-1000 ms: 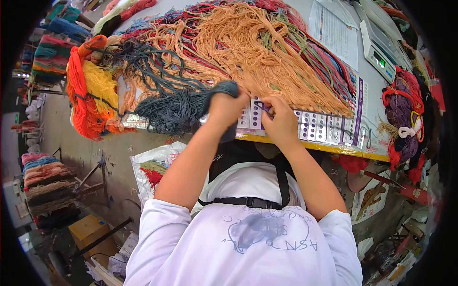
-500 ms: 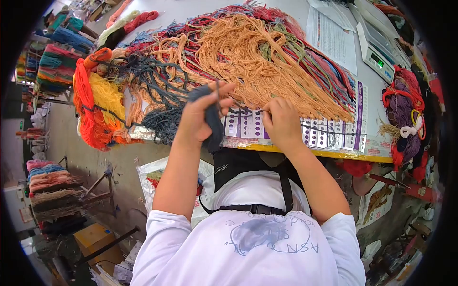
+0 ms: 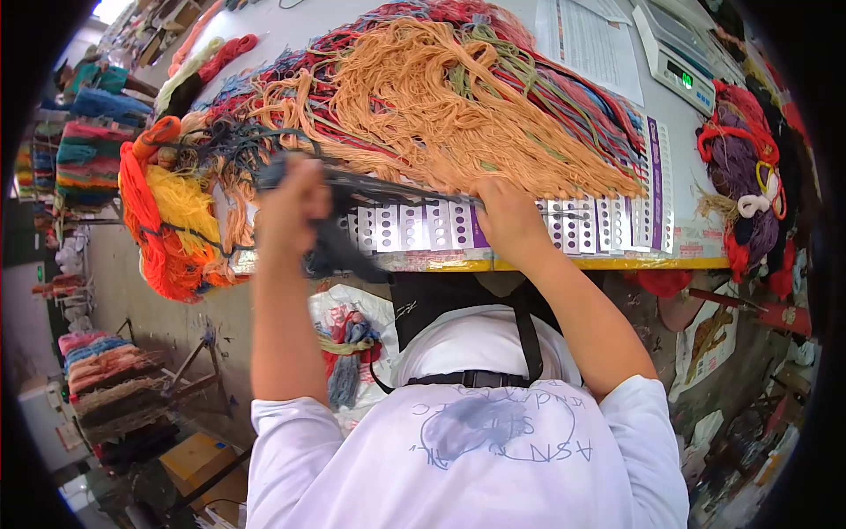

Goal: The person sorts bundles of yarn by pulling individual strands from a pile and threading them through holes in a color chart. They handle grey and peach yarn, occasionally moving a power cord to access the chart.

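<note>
Dark grey yarn (image 3: 388,188) stretches in a taut bundle between my two hands above the table's front edge. My left hand (image 3: 300,198), blurred by motion, is closed round the dark yarn, and a loose tail of it hangs below. My right hand (image 3: 506,214) pinches the other end of the strands near the lower edge of the peach yarn (image 3: 423,97). The peach yarn lies spread over red, blue and green strands (image 3: 608,110). Under my hands are white cards with rows of holes (image 3: 441,225).
Orange yarn (image 3: 145,220) and yellow yarn (image 3: 189,198) hang at the table's left corner. A digital scale (image 3: 674,62) and printed sheets (image 3: 586,48) lie at the back right. Purple and red skeins (image 3: 736,176) sit at the right end.
My left hand has moved left, away from my right hand, and its fingers have closed on the dark yarn. The strands are now drawn out between both hands. The view has shifted slightly.
</note>
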Demonstrator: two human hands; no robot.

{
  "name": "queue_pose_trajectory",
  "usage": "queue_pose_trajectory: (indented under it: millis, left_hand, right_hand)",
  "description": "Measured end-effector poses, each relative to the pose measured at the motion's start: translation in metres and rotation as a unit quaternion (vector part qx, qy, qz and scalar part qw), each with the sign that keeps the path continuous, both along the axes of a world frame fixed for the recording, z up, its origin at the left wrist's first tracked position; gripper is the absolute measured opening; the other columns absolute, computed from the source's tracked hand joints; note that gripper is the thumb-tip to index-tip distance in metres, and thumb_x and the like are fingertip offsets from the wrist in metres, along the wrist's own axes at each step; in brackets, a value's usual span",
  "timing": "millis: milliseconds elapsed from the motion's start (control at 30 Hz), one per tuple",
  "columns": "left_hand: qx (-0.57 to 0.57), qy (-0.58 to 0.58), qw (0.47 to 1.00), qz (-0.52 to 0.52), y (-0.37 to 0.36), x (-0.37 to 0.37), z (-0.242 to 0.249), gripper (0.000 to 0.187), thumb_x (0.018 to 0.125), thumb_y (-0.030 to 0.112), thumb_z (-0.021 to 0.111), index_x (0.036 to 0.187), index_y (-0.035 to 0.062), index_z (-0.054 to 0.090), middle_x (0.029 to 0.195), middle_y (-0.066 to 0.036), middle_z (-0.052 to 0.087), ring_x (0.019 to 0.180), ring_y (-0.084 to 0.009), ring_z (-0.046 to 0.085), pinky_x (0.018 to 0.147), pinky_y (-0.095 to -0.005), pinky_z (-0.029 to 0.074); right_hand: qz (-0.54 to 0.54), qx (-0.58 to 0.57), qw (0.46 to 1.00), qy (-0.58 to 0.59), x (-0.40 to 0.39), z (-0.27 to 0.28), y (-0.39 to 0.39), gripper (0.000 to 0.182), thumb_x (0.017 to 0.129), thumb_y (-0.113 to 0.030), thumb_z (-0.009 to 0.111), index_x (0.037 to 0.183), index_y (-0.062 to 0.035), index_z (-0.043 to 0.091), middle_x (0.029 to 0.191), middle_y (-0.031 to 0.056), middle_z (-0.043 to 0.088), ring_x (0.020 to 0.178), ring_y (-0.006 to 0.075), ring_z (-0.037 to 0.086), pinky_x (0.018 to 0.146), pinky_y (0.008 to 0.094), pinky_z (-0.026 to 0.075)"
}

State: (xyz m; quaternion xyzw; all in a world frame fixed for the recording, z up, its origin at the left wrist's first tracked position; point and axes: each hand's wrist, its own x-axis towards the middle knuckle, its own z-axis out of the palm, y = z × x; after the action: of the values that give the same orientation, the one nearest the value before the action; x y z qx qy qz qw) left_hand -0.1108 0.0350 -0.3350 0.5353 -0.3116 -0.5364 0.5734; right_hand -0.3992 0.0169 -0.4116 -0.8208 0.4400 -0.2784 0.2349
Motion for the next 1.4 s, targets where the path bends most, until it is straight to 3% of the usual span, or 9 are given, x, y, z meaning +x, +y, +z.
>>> queue_pose_trajectory:
  millis: [200,367,500,600,667,700,767,833,1400]
  left_hand:
    - [-0.043,-0.048,0.988,0.143,-0.023,0.116,0.069,0.006,0.089,0.009,0.052,0.085,0.0103,0.047,0.067,0.001,0.046,0.044,-0.0053,0.038,0.04,-0.0193,0.03]
    - [-0.036,-0.399,0.884,0.239,-0.029,0.084,0.088,0.011,0.091,0.012,0.048,0.098,0.0037,0.048,0.077,-0.007,0.062,0.05,-0.0153,0.057,0.042,-0.0278,0.04]
    - [-0.021,0.029,0.999,0.006,0.003,0.007,0.091,0.022,0.09,0.009,0.049,0.111,0.0013,0.049,0.09,-0.013,0.065,0.042,-0.0024,0.043,0.036,-0.0166,0.033]
    - [0.035,0.315,0.938,-0.141,0.024,-0.034,0.065,0.026,0.093,0.013,0.046,0.116,0.0005,0.051,0.102,-0.015,0.063,0.047,0.0005,0.042,0.037,-0.0123,0.035]
    - [0.094,0.247,0.959,-0.098,0.036,-0.069,0.054,0.034,0.097,0.02,0.038,0.123,-0.0011,0.044,0.118,-0.02,0.055,0.084,-0.0187,0.063,0.063,-0.0226,0.052]
    - [0.086,0.293,0.945,-0.117,0.04,-0.085,0.05,0.039,0.097,0.026,0.037,0.126,-0.0005,0.043,0.125,-0.02,0.051,0.112,-0.0264,0.054,0.086,-0.0351,0.049]
    - [0.097,0.299,0.94,-0.132,0.048,-0.098,0.041,0.045,0.097,0.028,0.034,0.131,-0.0005,0.039,0.134,-0.018,0.043,0.119,-0.0261,0.047,0.096,-0.0405,0.041]
    - [0.089,0.325,0.928,-0.161,0.052,-0.104,0.038,0.046,0.097,0.028,0.034,0.133,-0.0007,0.036,0.136,-0.017,0.041,0.12,-0.0254,0.046,0.096,-0.0391,0.041]
    - [0.062,0.299,0.923,-0.236,0.063,-0.091,0.044,0.048,0.094,0.027,0.039,0.131,-0.0035,0.041,0.129,-0.017,0.046,0.109,-0.0212,0.052,0.092,-0.0342,0.043]
  right_hand:
    - [-0.03,0.017,0.999,0.006,0.003,0.004,0.003,0.018,0.074,-0.005,0.056,0.09,-0.0033,0.047,0.082,0.0159,0.056,0.081,0.0336,0.057,0.07,0.0427,0.046]
    - [0.021,0.039,0.999,0.006,-0.002,0.009,0.004,0.021,0.073,-0.007,0.057,0.091,-0.0039,0.046,0.085,0.0153,0.055,0.08,0.0315,0.057,0.069,0.0415,0.047]
    - [-0.024,-0.05,0.998,0.041,0.01,0.006,0.005,0.03,0.074,-0.007,0.058,0.103,-0.0038,0.053,0.092,0.0133,0.055,0.076,0.0299,0.058,0.067,0.0409,0.047]
    - [-0.062,-0.016,0.995,0.076,0.016,0.011,0.001,0.035,0.076,-0.008,0.058,0.111,-0.004,0.055,0.095,0.0132,0.055,0.074,0.0299,0.058,0.068,0.0398,0.047]
    - [-0.079,0.03,0.992,0.096,0.017,0.022,0.003,0.037,0.076,-0.01,0.059,0.113,-0.0043,0.055,0.097,0.0138,0.057,0.076,0.0298,0.059,0.07,0.0384,0.048]
    - [-0.093,0.052,0.994,-0.002,0.015,0.033,0.006,0.034,0.078,-0.011,0.06,0.111,-0.0041,0.056,0.094,0.0122,0.058,0.074,0.0271,0.059,0.068,0.0361,0.048]
    - [-0.1,0.077,0.987,-0.096,0.013,0.053,0.018,0.031,0.079,-0.013,0.061,0.108,-0.0038,0.057,0.09,0.0107,0.059,0.073,0.0243,0.059,0.066,0.0338,0.047]
    - [-0.015,0.188,0.936,-0.296,0.018,0.07,0.035,0.024,0.08,-0.016,0.065,0.1,-0.0033,0.062,0.082,0.006,0.06,0.068,0.0156,0.056,0.062,0.0274,0.045]
    - [0.073,0.449,0.777,-0.435,0.025,0.096,0.063,0.018,0.09,-0.011,0.056,0.092,0.0045,0.064,0.085,0.0054,0.064,0.079,0.0095,0.057,0.073,0.023,0.047]
